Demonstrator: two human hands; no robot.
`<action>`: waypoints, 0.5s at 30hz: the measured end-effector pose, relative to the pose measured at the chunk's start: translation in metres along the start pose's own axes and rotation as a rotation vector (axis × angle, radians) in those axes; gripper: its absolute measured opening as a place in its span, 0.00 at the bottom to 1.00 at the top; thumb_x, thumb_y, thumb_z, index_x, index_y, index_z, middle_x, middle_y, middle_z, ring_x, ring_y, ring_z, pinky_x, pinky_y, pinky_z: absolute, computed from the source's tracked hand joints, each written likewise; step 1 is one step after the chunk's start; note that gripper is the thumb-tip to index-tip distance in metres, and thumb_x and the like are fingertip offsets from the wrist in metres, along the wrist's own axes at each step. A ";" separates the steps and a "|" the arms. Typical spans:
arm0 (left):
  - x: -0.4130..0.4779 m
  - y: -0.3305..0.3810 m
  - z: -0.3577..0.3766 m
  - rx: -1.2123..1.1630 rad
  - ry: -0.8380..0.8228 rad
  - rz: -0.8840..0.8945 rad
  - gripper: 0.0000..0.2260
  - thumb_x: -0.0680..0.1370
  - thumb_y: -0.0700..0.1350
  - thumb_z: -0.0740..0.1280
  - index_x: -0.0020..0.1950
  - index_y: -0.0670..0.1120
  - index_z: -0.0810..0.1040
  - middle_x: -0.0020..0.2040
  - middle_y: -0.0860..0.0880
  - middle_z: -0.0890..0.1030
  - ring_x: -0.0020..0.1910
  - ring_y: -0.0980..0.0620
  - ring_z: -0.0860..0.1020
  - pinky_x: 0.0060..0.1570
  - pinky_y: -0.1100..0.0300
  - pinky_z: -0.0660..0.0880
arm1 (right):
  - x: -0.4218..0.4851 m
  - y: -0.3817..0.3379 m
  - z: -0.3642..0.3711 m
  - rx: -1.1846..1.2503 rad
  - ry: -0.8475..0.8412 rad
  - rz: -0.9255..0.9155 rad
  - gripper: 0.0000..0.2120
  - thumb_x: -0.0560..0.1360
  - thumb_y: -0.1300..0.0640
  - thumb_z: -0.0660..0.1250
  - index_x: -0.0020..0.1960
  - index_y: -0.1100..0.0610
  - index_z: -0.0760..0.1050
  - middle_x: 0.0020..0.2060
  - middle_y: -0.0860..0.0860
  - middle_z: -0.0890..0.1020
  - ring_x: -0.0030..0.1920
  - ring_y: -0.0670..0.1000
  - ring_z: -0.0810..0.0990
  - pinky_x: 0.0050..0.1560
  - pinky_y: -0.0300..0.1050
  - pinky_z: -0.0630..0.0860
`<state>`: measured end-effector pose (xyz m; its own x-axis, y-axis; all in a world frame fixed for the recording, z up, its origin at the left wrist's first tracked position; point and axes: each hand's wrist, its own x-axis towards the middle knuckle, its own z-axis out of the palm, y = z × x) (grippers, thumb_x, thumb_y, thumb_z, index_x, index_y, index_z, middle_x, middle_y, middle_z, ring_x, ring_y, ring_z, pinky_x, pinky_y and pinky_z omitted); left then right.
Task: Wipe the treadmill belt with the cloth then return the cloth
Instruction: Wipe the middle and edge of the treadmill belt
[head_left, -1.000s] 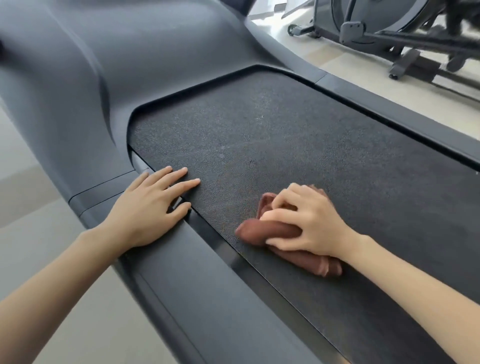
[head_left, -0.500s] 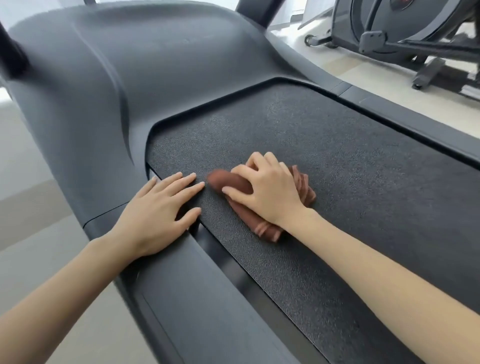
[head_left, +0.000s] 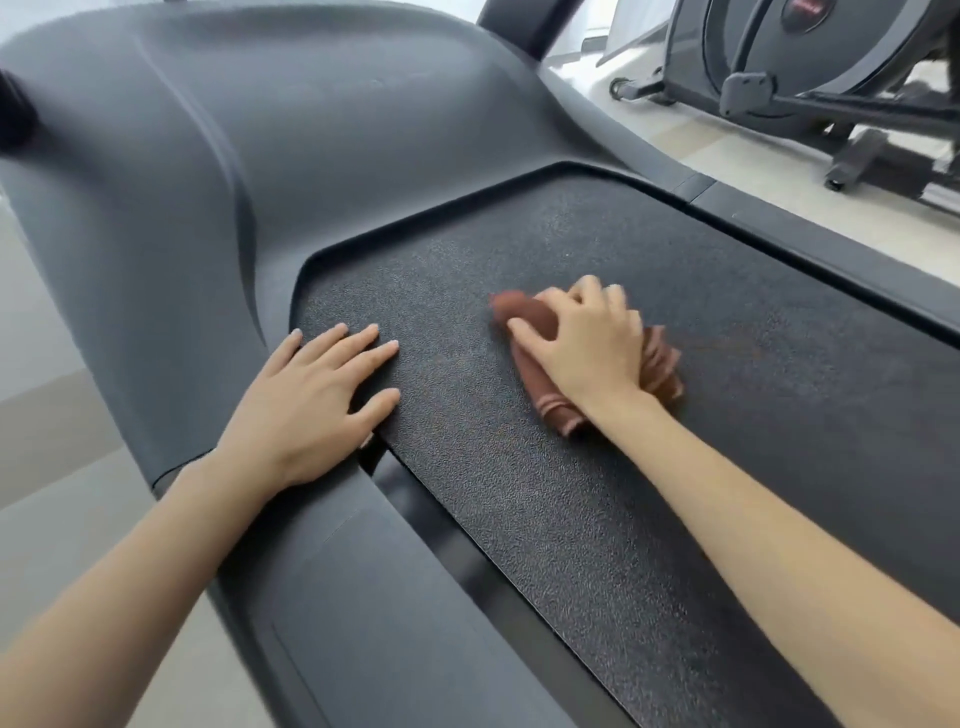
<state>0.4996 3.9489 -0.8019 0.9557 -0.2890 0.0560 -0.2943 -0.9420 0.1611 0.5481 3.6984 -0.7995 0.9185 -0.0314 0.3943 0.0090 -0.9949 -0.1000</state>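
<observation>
Your right fingers (head_left: 589, 291) are curled down over the one cloth (head_left: 524, 317), thumb hooked along its near edge, so your right hand (head_left: 587, 348) grips it and presses it onto the treadmill belt (head_left: 571, 519). The fingertips are a little blurred. The cloth is reddish-brown and bunched into folds. It sits just right of the view's middle, at about 3 o'clock, on the front part of the belt. One rolled end pokes out towards 10 o'clock of your hand, and layered edges fan out at 4 o'clock beside your wrist.

Your left fingers (head_left: 358, 340) lie straight and slightly spread, holding nothing. Your left hand (head_left: 306, 410) is flat at about 9 o'clock, its fingertips on the belt's front left corner and its palm on the grey frame. The two hands are apart, with bare belt between them.

There is one belt, black and pebbled, running from the middle towards 5 o'clock. One grey motor cover (head_left: 260, 156) rises at 11 o'clock. Two side rails flank the belt: the left rail (head_left: 322, 597) at 7 o'clock under your forearm and the right rail (head_left: 831, 244) at 2 o'clock. One other exercise machine (head_left: 810, 62) stands on the pale floor (head_left: 67, 519) at 1 o'clock, beyond the right rail. Both forearms cross the lower part of the view, and the right one hides part of the belt.
</observation>
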 end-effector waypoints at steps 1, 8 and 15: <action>0.003 0.000 0.000 -0.011 0.005 -0.004 0.25 0.78 0.61 0.51 0.74 0.60 0.55 0.76 0.58 0.54 0.75 0.56 0.50 0.73 0.54 0.43 | -0.016 -0.017 -0.004 0.032 -0.002 -0.111 0.20 0.71 0.35 0.61 0.54 0.46 0.77 0.50 0.52 0.75 0.53 0.57 0.71 0.50 0.51 0.68; 0.000 -0.003 0.001 -0.008 0.001 0.014 0.25 0.78 0.61 0.51 0.74 0.60 0.54 0.76 0.58 0.53 0.75 0.56 0.49 0.73 0.55 0.42 | -0.140 0.004 -0.065 0.293 -0.048 -0.530 0.16 0.70 0.38 0.66 0.49 0.47 0.80 0.42 0.49 0.76 0.43 0.53 0.73 0.44 0.50 0.70; -0.005 0.000 0.001 0.012 -0.031 0.023 0.24 0.78 0.61 0.49 0.73 0.64 0.50 0.77 0.56 0.51 0.76 0.54 0.48 0.73 0.53 0.42 | -0.126 0.096 -0.076 0.168 -0.065 -0.297 0.19 0.69 0.36 0.64 0.50 0.48 0.81 0.41 0.48 0.77 0.43 0.53 0.76 0.44 0.48 0.74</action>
<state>0.4951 3.9499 -0.8026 0.9483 -0.3159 0.0293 -0.3166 -0.9368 0.1486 0.4027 3.5992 -0.7890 0.8891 0.2689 0.3704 0.3398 -0.9299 -0.1406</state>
